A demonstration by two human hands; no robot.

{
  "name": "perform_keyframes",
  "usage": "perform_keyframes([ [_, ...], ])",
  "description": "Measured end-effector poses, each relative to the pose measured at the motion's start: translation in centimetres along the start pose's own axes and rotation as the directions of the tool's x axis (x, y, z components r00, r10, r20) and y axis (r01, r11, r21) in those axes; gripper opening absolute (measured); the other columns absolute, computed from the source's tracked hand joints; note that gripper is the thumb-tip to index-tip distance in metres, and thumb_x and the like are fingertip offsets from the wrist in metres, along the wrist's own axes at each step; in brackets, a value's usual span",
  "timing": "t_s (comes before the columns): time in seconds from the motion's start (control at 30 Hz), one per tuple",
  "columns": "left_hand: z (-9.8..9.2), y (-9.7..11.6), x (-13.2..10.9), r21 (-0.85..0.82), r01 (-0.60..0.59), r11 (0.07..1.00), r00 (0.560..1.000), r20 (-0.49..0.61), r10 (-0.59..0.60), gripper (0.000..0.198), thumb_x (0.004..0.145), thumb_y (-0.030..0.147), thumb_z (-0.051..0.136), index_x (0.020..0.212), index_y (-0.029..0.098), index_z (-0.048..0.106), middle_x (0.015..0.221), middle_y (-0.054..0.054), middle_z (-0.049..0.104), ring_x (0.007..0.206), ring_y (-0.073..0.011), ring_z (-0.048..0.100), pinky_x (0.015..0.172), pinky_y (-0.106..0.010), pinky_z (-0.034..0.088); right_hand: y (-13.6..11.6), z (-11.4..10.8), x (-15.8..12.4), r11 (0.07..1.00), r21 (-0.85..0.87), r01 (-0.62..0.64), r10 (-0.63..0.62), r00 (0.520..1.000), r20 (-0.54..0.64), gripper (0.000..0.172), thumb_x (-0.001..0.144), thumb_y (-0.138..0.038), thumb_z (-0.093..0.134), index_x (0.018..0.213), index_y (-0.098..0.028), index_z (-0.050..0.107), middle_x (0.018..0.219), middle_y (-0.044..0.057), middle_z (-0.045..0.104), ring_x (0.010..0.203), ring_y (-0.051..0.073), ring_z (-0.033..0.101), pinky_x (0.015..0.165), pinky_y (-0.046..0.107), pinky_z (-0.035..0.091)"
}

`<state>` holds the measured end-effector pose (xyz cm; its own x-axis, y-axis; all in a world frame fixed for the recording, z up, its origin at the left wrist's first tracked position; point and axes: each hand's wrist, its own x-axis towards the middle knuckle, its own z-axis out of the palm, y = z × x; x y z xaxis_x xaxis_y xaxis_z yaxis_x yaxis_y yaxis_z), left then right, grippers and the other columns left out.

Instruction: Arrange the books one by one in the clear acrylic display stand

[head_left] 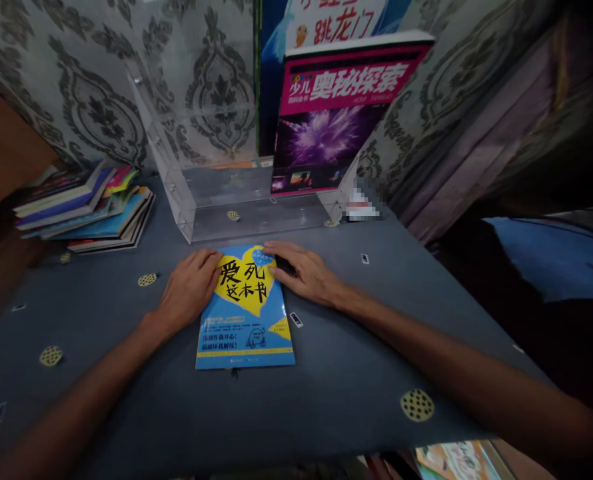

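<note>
A blue book [246, 340] with a yellow heart and black Chinese characters on its cover lies face up on the cloth-covered table. My left hand [189, 283] holds its upper left edge, fingers pressed together along the side. At the upper right corner, my right hand [306, 270] grips the book, its fingers over the top and thumb at the side. The undersides of both hands are hidden. Just beyond the book stands a clear acrylic rack [226, 223], with a magenta and purple book [326, 133] leaning upright on its right side.
Several books form an uneven stack [96, 207] at the left. A taller blue book [271, 80] stands behind the magenta one. Patterned wallpaper [221, 87] backs the table, and a curtain [466, 140] hangs at the right. Another book [461, 460] shows below the front edge.
</note>
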<state>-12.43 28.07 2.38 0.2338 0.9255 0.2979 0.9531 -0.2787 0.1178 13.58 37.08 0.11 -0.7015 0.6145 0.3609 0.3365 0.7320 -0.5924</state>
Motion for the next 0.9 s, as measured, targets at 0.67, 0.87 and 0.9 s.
perform_keyframes([
  [0.67,-0.9,-0.7,2.4,-0.318,-0.038,0.947,0.995,0.072,0.065,0.039,0.097,0.027,0.037,0.12,0.02,0.067,0.127,-0.009,0.07,0.12,-0.0258,0.063,0.107,-0.049,0.047,-2.6,-0.6,-1.2,0.984,0.151,-0.093,0.104,0.992,-0.07,0.032,0.097,-0.038,0.049,0.098,-0.018,0.073,0.086,0.006,0.074,0.073,0.016,0.064,0.068,0.028,0.048],
  [0.87,-2.5,0.4,1.9,-0.289,0.051,0.956,0.997,0.074,-0.031,0.036,0.098,0.03,0.038,0.114,0.019,0.068,0.11,-0.009,0.072,0.105,-0.0254,0.065,0.098,-0.043,0.051,-2.6,-0.6,-1.2,0.986,0.144,-0.079,0.091,0.993,-0.081,0.032,0.097,-0.037,0.048,0.095,-0.017,0.073,0.084,0.005,0.074,0.072,0.016,0.063,0.067,0.028,0.046],
  [0.9,-2.6,1.0,1.8,-0.272,0.029,0.962,0.996,0.086,-0.005,0.035,0.099,0.031,0.038,0.114,0.019,0.068,0.109,-0.009,0.072,0.104,-0.0255,0.065,0.097,-0.043,0.051,-2.7,-0.7,-1.2,0.986,0.147,-0.08,0.093,0.992,-0.084,0.032,0.097,-0.036,0.048,0.094,-0.017,0.073,0.084,0.006,0.074,0.072,0.016,0.064,0.067,0.028,0.046],
])
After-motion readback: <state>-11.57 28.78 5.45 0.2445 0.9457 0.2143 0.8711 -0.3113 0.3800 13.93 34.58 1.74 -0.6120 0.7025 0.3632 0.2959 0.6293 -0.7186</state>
